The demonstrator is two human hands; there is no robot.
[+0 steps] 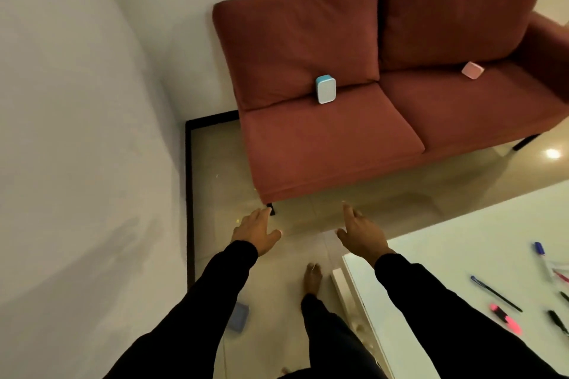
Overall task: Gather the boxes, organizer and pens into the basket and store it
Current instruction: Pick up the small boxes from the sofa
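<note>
A small blue-and-white box (325,89) stands upright on the left seat of a red sofa (332,138), against the back cushion. A pink box (472,70) lies on the right seat. Several pens, among them a blue pen (495,293), a pink highlighter (506,318) and a blue-capped marker (542,258), lie scattered on a white table (446,258) at the lower right. My left hand (257,229) and my right hand (360,232) are stretched forward over the floor in front of the sofa, fingers straight, holding nothing. No basket or organizer is in view.
A white wall (77,132) fills the left side. A black frame (189,194) stands on the floor between wall and sofa. A blue object (238,317) lies on the tiled floor by my left arm. My bare foot (312,281) is beside the table's corner.
</note>
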